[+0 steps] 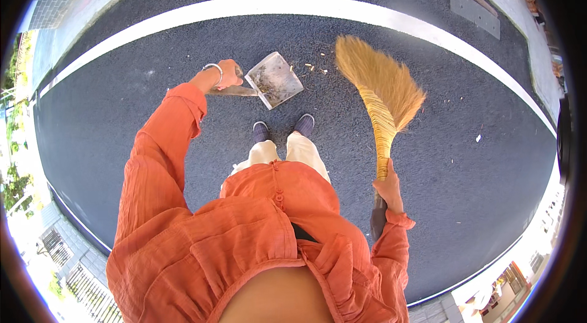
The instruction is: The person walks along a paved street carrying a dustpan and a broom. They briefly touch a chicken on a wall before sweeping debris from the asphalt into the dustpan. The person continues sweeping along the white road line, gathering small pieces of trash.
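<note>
My left hand (229,74), with a bangle at the wrist, is closed around the handle of a metal dustpan (275,81). The pan lies ahead of my feet, its inside stained and holding some dirt. My right hand (390,187) grips a straw broom (383,82) near the base of its bound neck, and the bristles fan out ahead on the asphalt. Several small pieces of litter (309,67) lie between the pan's open edge and the bristles. Part of the broom's dark lower handle is hidden behind my sleeve.
A white painted line (293,4) curves across the asphalt road (458,162) ahead. At the front right a grey metal plate (474,12) sits by the kerb. A white scrap (478,138) lies to the right. My dark shoes (304,125) stand just behind the pan.
</note>
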A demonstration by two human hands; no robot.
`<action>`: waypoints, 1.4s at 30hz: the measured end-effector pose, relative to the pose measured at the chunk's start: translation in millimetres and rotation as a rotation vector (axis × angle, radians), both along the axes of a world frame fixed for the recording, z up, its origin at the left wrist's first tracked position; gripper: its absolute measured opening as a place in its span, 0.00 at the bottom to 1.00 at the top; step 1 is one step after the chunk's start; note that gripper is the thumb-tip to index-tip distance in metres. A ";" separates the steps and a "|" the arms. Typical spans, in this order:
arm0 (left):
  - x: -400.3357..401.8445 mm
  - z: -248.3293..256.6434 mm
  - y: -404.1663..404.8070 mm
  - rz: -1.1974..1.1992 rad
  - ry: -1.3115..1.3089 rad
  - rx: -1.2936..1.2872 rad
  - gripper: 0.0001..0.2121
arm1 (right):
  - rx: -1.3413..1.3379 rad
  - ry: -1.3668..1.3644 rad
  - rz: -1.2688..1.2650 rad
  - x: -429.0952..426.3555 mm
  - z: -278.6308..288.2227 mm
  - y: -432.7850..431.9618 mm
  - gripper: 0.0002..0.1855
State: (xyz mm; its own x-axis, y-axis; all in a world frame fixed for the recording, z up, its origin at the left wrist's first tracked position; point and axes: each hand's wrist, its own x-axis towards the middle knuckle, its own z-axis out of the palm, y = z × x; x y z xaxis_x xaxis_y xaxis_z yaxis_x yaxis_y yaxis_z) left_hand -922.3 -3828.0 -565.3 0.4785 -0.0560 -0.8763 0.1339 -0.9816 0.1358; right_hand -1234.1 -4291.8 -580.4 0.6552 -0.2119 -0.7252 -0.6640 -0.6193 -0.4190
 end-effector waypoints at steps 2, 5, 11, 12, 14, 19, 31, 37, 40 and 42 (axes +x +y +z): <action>-8.2 8.8 0.2 -0.008 0.005 0.013 0.12 | -0.081 -0.009 0.012 -21.1 -53.4 10.2 0.46; -11.9 -1.9 2.3 -0.071 0.008 -0.012 0.12 | -0.131 0.156 0.084 -33.5 -77.0 43.0 0.47; -19.8 -3.8 -3.5 -0.042 -0.001 0.015 0.17 | 0.156 0.125 0.221 -53.0 7.7 44.3 0.48; -20.0 -4.7 -1.2 -0.036 -0.001 0.024 0.18 | 0.201 0.120 0.197 -60.2 25.2 35.0 0.48; -22.7 -4.7 7.7 -0.038 0.003 0.038 0.19 | 0.228 0.134 0.155 -53.6 54.0 24.8 0.48; -31.0 4.2 18.5 -0.074 -0.026 0.025 0.17 | 0.092 0.083 0.053 -21.9 26.5 12.2 0.48; -37.8 -3.9 40.2 0.004 -0.009 0.044 0.17 | 0.265 0.103 0.303 -61.1 16.4 42.3 0.49; -53.8 5.4 59.6 0.022 -0.028 -0.024 0.15 | 0.217 0.133 0.006 -61.3 49.9 43.8 0.48; -56.9 5.8 69.8 -0.005 0.005 -0.047 0.15 | 0.052 -0.003 -0.013 -39.5 -15.8 63.2 0.47; -58.1 9.8 77.9 -0.038 -0.003 -0.042 0.13 | -0.077 -0.041 -0.024 -34.6 -73.6 90.9 0.47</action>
State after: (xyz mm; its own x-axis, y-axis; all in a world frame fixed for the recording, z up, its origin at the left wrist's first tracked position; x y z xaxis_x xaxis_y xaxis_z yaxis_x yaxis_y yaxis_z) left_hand -980.5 -3750.1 -555.5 0.4777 -0.1106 -0.8715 0.0966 -0.9794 0.1772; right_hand -1268.7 -4201.0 -654.0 0.6783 -0.2816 -0.6787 -0.6620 -0.6349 -0.3982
